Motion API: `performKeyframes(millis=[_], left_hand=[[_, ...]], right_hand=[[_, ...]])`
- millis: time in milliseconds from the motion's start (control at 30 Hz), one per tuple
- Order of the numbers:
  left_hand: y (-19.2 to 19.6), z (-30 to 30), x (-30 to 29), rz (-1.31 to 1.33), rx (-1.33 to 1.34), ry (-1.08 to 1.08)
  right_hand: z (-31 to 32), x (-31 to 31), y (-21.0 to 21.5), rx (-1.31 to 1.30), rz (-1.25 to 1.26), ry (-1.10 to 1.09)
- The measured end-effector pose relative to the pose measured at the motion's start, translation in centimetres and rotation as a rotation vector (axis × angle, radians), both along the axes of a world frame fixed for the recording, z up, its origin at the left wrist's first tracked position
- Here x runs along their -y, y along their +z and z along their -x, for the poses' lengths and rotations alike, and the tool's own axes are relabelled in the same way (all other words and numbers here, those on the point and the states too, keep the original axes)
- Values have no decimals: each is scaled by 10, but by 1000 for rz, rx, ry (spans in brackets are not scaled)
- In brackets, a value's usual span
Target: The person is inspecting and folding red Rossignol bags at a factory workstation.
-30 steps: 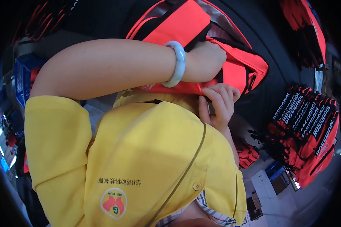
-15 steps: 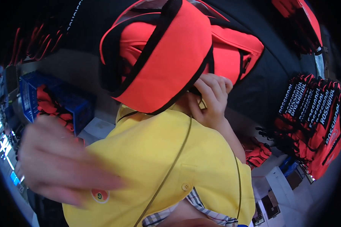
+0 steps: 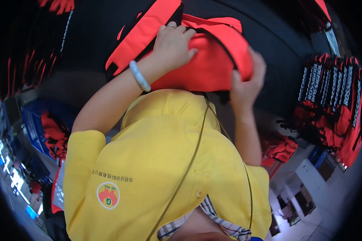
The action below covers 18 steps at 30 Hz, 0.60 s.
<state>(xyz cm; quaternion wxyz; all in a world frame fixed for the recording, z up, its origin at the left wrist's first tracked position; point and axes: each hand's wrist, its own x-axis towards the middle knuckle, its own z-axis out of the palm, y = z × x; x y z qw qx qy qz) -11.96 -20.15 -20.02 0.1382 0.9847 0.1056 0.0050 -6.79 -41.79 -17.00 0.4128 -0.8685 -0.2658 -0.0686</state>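
A red fabric bag with black trim (image 3: 197, 68) lies against my front on a black surface. My left hand (image 3: 173, 46), with a ring and a pale bracelet at its wrist, rests on top of it. Its bent fingers reach past a black-trimmed edge beside a wide red band (image 3: 142, 34); their tips are hidden, and the thumb stands apart. At the bag's right side my right hand (image 3: 249, 82) grips a red flap, thumb on the near side and fingers around the outer edge. That hand is slightly blurred.
At the right hangs a thick stack of red and black fabric pieces (image 3: 329, 104). Red pieces fill a blue crate (image 3: 34, 128) at the left. More red pieces (image 3: 283, 148) lie below on the right. Further red and black pieces (image 3: 34, 68) are at the far left.
My left hand has come up from the lower left onto the bag. My right hand has shifted right to the flap's edge. The wide band has swung up and left, uncovering the red panel.
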Motion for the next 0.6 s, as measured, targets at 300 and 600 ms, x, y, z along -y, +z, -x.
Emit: performKeyframes(millis=[300,600], left_hand=[[85,35,64,354,262,-724],[78,38,55,310,128,-579]], right_hand=[[-173,-38,58,160,478,-35],[-193,-34,-28,-346,453,91]])
